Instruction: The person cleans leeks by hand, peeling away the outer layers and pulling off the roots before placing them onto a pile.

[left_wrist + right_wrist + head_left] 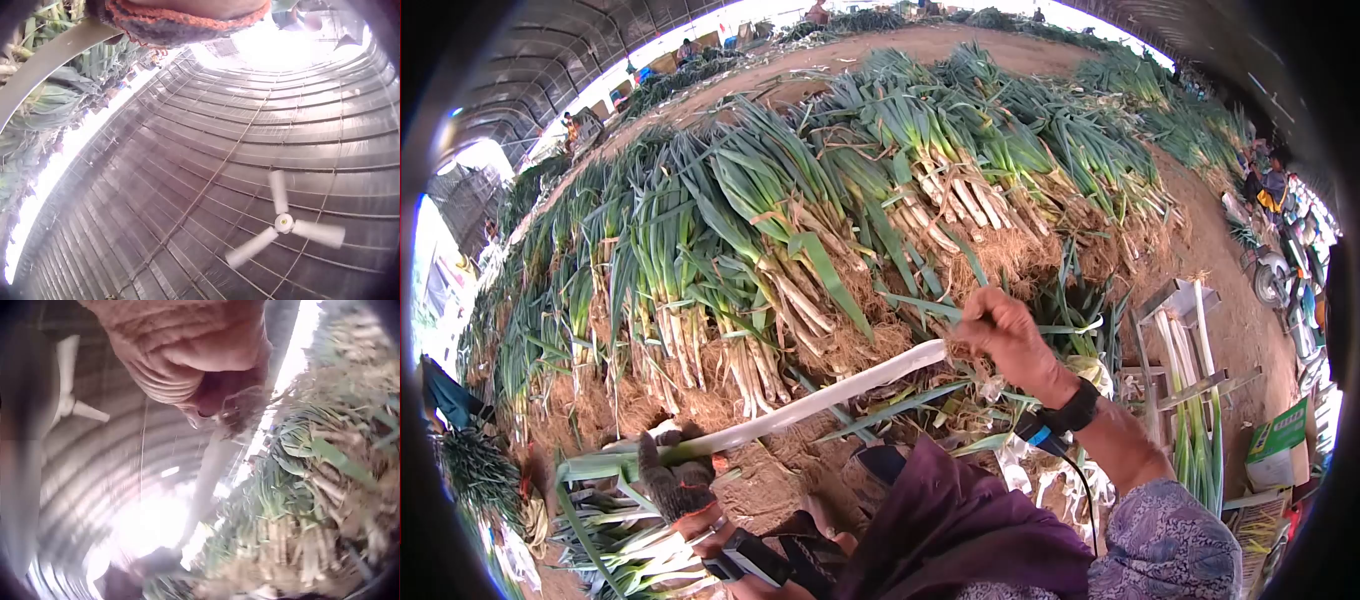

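Observation:
One long leek (830, 398) slants across in front of the body, its white stem bare and its green end to the left. My left hand (675, 482), in a dark glove with an orange cuff, grips it where white turns to green. At the other end the bare right hand (1012, 340) has its fingers curled at the root end. In the right wrist view, thumb and fingers pinch close by the brown roots (240, 415). The left wrist view shows the glove cuff (187, 28) and part of the pale stem (50, 59); the left fingers are hidden there.
Piled leek bundles (800, 230) fill the ground ahead, roots toward me. Loose leeks (640, 550) lie at lower left. On the right, several leeks (1195, 400) rest on a metal rack (1150, 370), near a green and white box (1280, 445). Leaf scraps (920, 410) litter the ground.

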